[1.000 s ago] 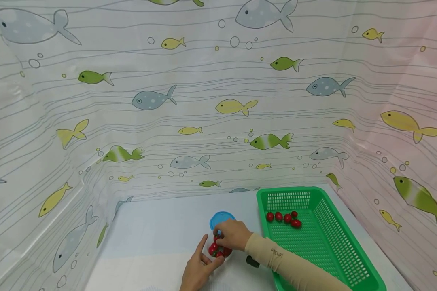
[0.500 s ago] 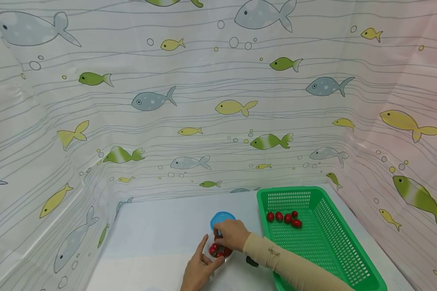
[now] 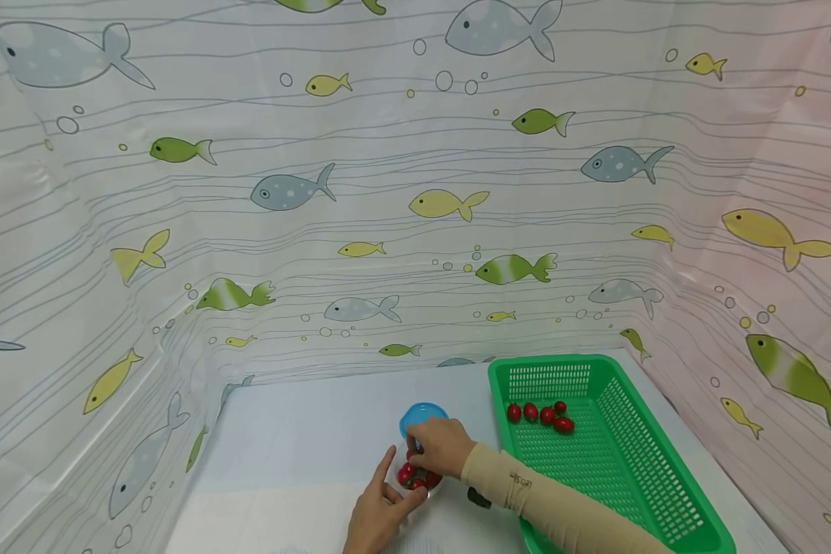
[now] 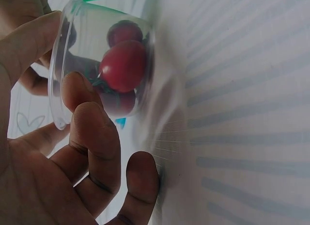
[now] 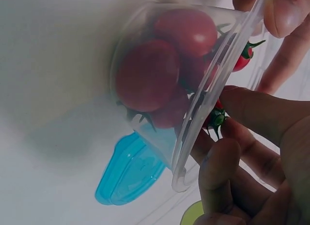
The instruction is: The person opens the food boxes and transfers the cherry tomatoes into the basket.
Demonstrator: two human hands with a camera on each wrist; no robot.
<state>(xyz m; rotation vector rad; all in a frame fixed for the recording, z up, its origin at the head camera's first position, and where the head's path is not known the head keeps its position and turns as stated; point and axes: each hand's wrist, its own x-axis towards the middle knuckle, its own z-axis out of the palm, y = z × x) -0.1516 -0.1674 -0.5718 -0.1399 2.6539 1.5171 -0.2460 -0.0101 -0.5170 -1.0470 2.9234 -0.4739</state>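
A small clear plastic tub [image 4: 92,21] holds several red cherry tomatoes [image 5: 147,77], some with green stems. My left hand [image 3: 377,514] grips the tub from its near left side, thumb and forefinger spread around the rim. Over the tub's mouth is my right hand [image 3: 445,448], pinching a cherry tomato [image 5: 216,119] with a green stem between thumb and fingers. That tomato is partly hidden by the fingers and the rim. Just behind the tub, a blue lid [image 3: 415,416] lies on the white table, partly covered by the right hand.
To the right stands a green plastic basket [image 3: 640,431], with several cherry tomatoes [image 3: 547,416] near its back left corner. The right forearm, in a beige sleeve [image 3: 547,492], crosses the basket's near left edge. A fish-patterned sheet [image 3: 388,231] walls in the table.
Hardly anything differs. Both hands stay at the tub in nearly the same pose, and the tomatoes in the basket have not moved.
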